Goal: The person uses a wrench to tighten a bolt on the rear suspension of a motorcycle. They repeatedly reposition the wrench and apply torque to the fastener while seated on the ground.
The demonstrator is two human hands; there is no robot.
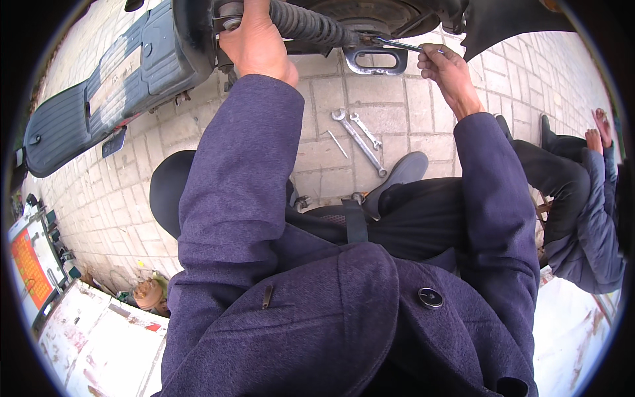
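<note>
At the top edge, my left hand [256, 43] is closed around the upper end of a black coil-spring shock absorber [311, 25] on a scooter; its fingertips are partly out of frame. My right hand [444, 69] pinches a slim metal tool [405, 45], whose far tip touches the fitting at the shock absorber's lower end. I cannot make out the tip's shape. Just under that fitting sits a shiny dark metal loop bracket [376, 71]. Below, on the paving, lie a large combination wrench [359, 142], a smaller wrench [366, 130] and a thin metal rod [337, 144].
The scooter's black ribbed footboard [155, 56] stretches out at the upper left. A seated person [575, 192] is close on my right. My shoe [405, 175] rests beside the large wrench. White panels [106, 341] and a brown pot [149, 293] stand at the lower left.
</note>
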